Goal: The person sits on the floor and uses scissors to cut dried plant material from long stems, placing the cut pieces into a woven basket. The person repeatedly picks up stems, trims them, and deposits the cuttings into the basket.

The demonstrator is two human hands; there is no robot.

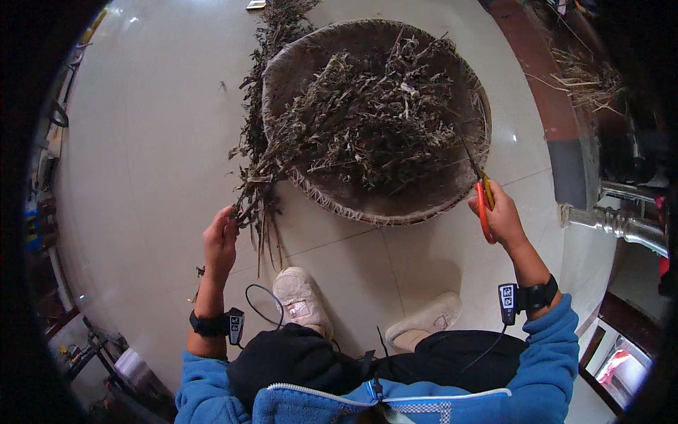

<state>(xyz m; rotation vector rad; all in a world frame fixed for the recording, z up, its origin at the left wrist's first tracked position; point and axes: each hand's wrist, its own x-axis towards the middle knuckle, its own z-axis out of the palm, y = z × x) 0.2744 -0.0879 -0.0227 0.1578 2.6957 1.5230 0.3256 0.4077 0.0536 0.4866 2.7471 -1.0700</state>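
A wide round woven basket (pixel 365 214) stands on the tiled floor before me, holding a heap of dried leafy plants (pixel 365 116). My left hand (pixel 220 238) grips the stem end of a dried plant bunch (pixel 257 183) at the basket's left rim. Long bare stems hang down beside that hand. In my right hand (pixel 500 214), at the basket's right rim, is a pair of scissors (pixel 483 204) with red and yellow handles. Their dark blades point up and left over the basket; I cannot tell whether the blades are apart.
More dried plants (pixel 280 26) lie along the basket's left side. My slippered feet (pixel 302 299) rest on the floor below it. Cables run from the wrist devices (pixel 507 303). A metal post (pixel 614 222) and loose straw (pixel 588 82) are on the right.
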